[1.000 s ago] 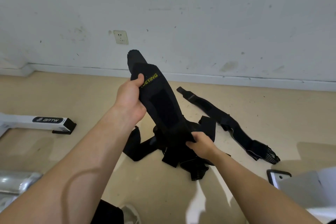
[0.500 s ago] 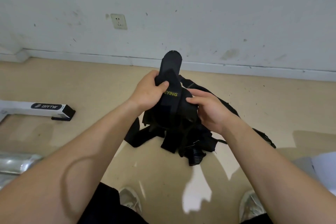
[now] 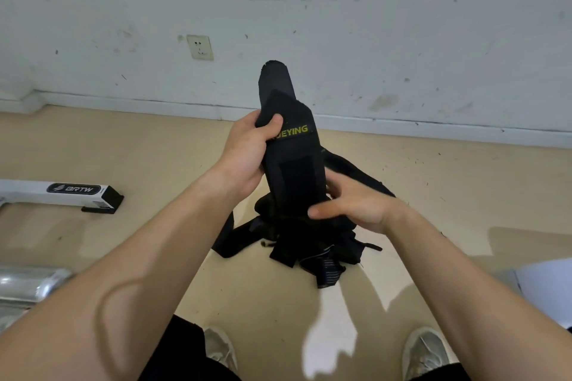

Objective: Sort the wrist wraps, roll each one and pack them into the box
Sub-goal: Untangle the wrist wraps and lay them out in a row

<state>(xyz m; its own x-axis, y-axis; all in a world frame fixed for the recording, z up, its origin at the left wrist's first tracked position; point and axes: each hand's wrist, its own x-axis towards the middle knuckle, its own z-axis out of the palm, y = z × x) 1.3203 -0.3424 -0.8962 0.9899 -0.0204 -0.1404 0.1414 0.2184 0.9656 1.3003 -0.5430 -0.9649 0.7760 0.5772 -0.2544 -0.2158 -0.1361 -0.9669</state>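
While the left hand [image 3: 244, 151] grips the wrap [image 3: 294, 170], the right hand [image 3: 359, 207] moved lower.

A white wall socket [image 3: 200, 47] sits low on a scuffed, pale painted wall [image 3: 371, 9] speckled with dark marks. Below the socket a white baseboard [image 3: 433, 128] runs along the foot of the wall, meeting a glossy beige floor [image 3: 123, 148]. Down and to the left of the socket lies a white metal bar [image 3: 55, 192] with a black end cap and a "BRTW" label. Farther below it, a shiny chrome tube [image 3: 28, 284] enters at the left edge. Bright light patches [image 3: 325, 346] gleam on the floor well below the socket.
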